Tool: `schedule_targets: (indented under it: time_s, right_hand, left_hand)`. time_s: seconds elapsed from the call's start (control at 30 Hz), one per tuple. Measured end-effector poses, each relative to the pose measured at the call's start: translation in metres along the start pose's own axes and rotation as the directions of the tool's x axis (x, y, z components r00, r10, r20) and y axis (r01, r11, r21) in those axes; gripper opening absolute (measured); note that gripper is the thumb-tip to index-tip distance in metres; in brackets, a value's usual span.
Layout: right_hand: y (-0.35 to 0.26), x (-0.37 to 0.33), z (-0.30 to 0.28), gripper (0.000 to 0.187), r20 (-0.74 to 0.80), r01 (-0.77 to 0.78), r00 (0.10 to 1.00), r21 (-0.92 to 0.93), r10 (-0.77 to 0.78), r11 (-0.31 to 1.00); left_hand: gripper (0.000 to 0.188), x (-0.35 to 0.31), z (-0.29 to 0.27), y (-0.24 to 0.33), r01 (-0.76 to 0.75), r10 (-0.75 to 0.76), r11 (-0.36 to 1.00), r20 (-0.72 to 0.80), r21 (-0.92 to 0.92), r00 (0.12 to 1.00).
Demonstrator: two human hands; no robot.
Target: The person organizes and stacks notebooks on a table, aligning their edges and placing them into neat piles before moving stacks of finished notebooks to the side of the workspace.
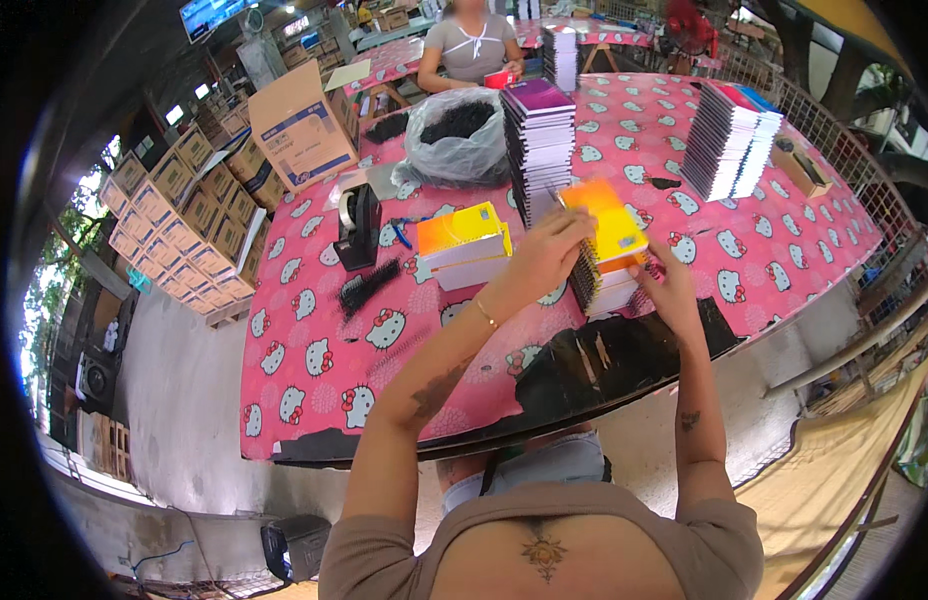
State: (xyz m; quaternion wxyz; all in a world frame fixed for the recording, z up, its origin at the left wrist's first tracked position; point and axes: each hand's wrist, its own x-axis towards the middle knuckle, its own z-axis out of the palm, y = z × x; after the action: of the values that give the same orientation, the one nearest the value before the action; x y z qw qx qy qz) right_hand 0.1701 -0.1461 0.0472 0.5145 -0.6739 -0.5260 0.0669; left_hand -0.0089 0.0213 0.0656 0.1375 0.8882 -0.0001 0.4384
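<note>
A stack of spiral notebooks with an orange-and-yellow cover [618, 222] on top stands near the table's front edge. My left hand [556, 250] is closed at the upper left of that cover, beside the coil-bound edge. A thin, pointed thing shows by its fingertips, too small to name. My right hand [670, 286] grips the notebook at its lower right corner, thumb and fingers around the edge. To the left lies a second, lower pile of yellow notebooks [462, 240]. Behind my left hand rises a tall stack of purple-topped spiral notebooks [540, 140].
The pink patterned table [314, 350] has a torn black front edge. On it are a black tape dispenser [359, 228], loose black coils [369, 288], a plastic bag of coils [456, 135] and another notebook stack [729, 140]. Cartons [184, 220] stand left; a person [471, 50] sits across.
</note>
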Motion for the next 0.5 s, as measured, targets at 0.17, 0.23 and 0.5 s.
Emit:
schedule_targets:
  time_s: [0.17, 0.23, 0.5]
  right_hand:
    - [0.028, 0.005, 0.005, 0.054, 0.053, -0.048, 0.998, 0.27, 0.035, 0.962]
    - [0.029, 0.003, 0.006, 0.054, 0.079, -0.078, 0.995, 0.272, 0.059, 0.959]
    - [0.019, -0.023, -0.019, 0.052, -0.195, 0.024, 0.981, 0.049, -0.014, 0.998]
  left_hand:
    - [0.03, -0.017, 0.03, -0.027, 0.061, -0.048, 0.985, 0.086, -0.159, 0.995]
    - [0.033, -0.017, 0.029, -0.025, 0.052, -0.036, 0.988, 0.11, -0.146, 0.993]
    - [0.037, -0.037, -0.035, -0.021, 0.131, -0.108, 0.93, -0.086, 0.344, 0.99]
